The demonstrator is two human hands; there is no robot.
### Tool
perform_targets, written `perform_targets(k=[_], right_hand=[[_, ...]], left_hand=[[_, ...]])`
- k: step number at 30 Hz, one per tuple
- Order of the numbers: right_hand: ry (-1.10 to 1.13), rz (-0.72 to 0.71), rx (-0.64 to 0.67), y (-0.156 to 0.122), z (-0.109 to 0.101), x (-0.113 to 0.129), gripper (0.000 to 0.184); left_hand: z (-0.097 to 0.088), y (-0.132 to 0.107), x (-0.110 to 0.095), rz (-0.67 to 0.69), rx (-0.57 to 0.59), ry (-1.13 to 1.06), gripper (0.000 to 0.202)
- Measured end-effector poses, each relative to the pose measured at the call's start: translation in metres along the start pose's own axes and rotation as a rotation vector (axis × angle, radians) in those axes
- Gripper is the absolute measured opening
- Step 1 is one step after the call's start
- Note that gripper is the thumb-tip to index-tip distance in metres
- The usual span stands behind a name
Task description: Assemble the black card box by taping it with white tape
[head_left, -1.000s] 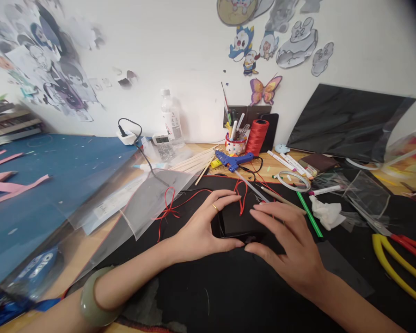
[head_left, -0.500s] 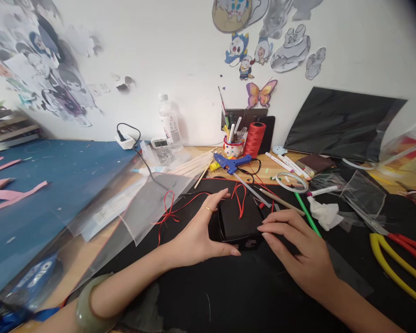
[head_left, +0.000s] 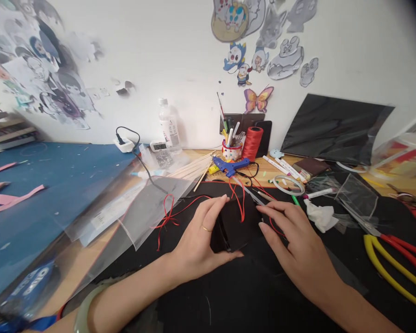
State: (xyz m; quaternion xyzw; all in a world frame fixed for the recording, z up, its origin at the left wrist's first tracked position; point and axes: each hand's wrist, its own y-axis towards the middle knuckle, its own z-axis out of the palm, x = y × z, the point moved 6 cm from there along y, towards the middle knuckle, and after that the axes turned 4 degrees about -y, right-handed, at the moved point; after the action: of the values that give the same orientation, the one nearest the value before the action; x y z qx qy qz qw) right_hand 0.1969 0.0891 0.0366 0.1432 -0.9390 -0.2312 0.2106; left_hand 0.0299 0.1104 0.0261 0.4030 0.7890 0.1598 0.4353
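A small black box point(head_left: 239, 231) with a red cord point(head_left: 241, 206) looped over its top is between my two hands on the black mat. Along its left side my left hand point(head_left: 201, 236) grips it, fingers at the far end and thumb at the near edge. My right hand point(head_left: 291, 236) has thumb and fingertips at the box's right edge, slightly bent. A dark gap shows along the box's left side. Left of the box lies a red cord bow point(head_left: 168, 215). The underside of the box is hidden.
Behind the box lie a blue glue gun point(head_left: 230, 165), wooden sticks point(head_left: 190, 166), a red thread spool point(head_left: 253, 142) and a pen cup point(head_left: 232, 150). Large scissors point(head_left: 377, 236) and crumpled tissue point(head_left: 321, 215) are at right. Clear plastic sheet point(head_left: 145, 208) lies at left.
The box has tilted and turned, so its front face with a small pale figure no longer shows. Both hands have shifted slightly with it, and the camera view has moved a little.
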Motion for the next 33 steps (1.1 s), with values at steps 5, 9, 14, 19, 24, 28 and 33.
perform_targets(k=[5,9,14,19,24,28,33], right_hand=[[0.232,0.317,0.185,0.005,0.005,-0.012,0.027],[0.460,0.547,0.324,0.012,0.004,-0.020,0.024],[0.583,0.605,0.607,0.012,0.006,-0.017,0.029],[0.729,0.673,0.740,0.004,0.004,-0.014,0.049],[0.962,0.745,0.864,-0.002,-0.004,-0.009,0.057],[1.180,0.788,0.881,-0.003,-0.012,-0.004,0.051],[1.108,0.850,0.926,-0.010,-0.009,0.003,0.058]], left_hand=[[0.003,-0.002,-0.010,0.118,-0.022,0.126,0.087],[0.003,-0.002,-0.016,0.186,-0.011,0.147,0.086],[0.004,-0.002,-0.012,0.165,0.018,0.126,0.089],[0.003,-0.001,-0.002,0.050,-0.005,0.078,0.094],[0.002,0.001,-0.004,0.083,0.002,0.106,0.090],[-0.001,0.002,-0.007,0.108,0.005,0.158,0.085],[0.001,0.002,-0.015,0.230,0.031,0.272,0.079]])
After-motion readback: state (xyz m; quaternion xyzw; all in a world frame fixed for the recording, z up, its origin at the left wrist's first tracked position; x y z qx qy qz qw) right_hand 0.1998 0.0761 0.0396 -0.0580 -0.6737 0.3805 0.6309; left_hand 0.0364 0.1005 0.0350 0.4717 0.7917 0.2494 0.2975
